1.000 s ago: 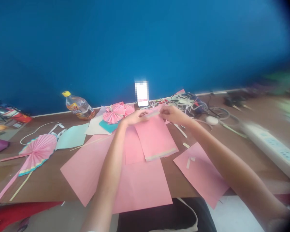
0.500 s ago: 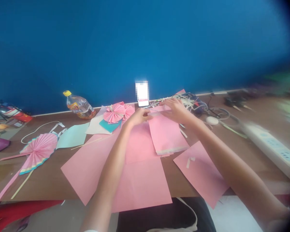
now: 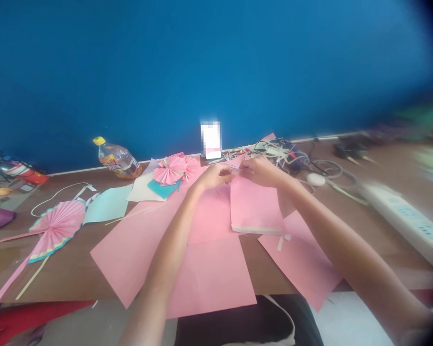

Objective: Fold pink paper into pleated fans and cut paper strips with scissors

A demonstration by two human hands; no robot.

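My left hand [image 3: 213,177] and my right hand [image 3: 261,171] meet at the far edge of a pink paper sheet [image 3: 255,207], both pinching its top edge with closed fingers. The sheet hangs toward me with a pale strip along its near edge. It lies over larger pink sheets [image 3: 187,259] spread on the brown table [image 3: 72,269]. Another pink sheet [image 3: 303,262] lies under my right forearm.
Pink pleated paper fans [image 3: 57,223] [image 3: 171,169] lie left and centre. A plastic bottle [image 3: 117,158] lies on its side by the blue wall. A phone [image 3: 211,140] stands against the wall. Cables and paper scraps [image 3: 292,156] and a white power strip [image 3: 407,218] sit right.
The pink sheet has shifted to the right and turned squarer to me. Both hands have closed in together on its top edge.
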